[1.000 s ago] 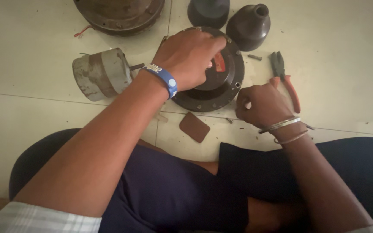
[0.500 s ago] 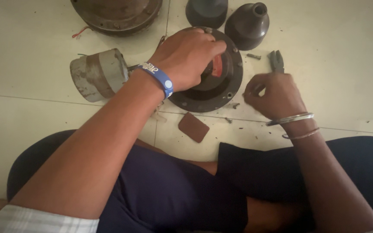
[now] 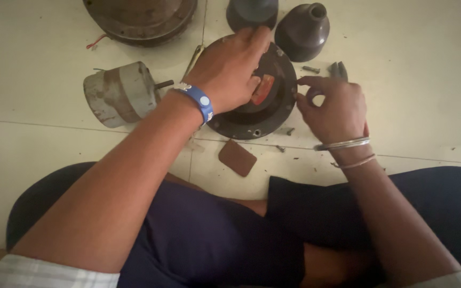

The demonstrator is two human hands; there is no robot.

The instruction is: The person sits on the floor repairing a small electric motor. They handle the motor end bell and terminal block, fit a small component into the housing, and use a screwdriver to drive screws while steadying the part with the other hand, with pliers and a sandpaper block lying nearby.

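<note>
Grey metal cylinder (image 3: pixel 119 94) lying on floor tiles (image 3: pixel 38 154) at left. Left hand (image 3: pixel 229 72) pressed flat on dark round disc (image 3: pixel 265 109), middle of floor. Right hand (image 3: pixel 331 106) pinching disc's right rim, fingers curled.

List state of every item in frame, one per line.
left hand: resting on the round dark housing, flat on the floor
right hand: at the housing's rim, fingers pinched
grey cylinder: lying on its side
dark cone cover: upright
brown flat piece: loose on the floor
</note>
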